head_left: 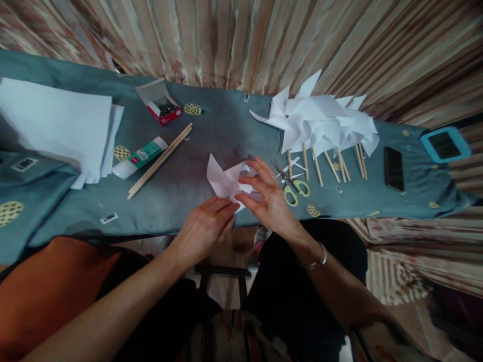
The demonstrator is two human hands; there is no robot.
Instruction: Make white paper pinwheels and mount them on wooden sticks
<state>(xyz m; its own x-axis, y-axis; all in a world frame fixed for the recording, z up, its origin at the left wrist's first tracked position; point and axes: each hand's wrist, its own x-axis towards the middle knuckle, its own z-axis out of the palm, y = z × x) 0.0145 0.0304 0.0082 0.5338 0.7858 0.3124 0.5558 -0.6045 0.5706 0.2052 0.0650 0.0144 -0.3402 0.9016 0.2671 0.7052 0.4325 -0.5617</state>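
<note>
It looks like a home, with pleated curtains (234, 40) and a pineapple-print cloth (230, 115)

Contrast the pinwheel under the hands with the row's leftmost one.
The near pinwheel is touched by the left hand and the right hand; no hand touches the leftmost pinwheel. A dark pin shows at the leftmost pinwheel's centre, while fingers partly cover the near pinwheel. A wooden stick juts below the leftmost pinwheel; none shows under the near pinwheel. Both are pale folded paper.

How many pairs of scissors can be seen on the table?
1: the green-handled scissors lie beside the right hand, near the wooden sticks of the white pinwheels. Another pair might be hidden.
</note>
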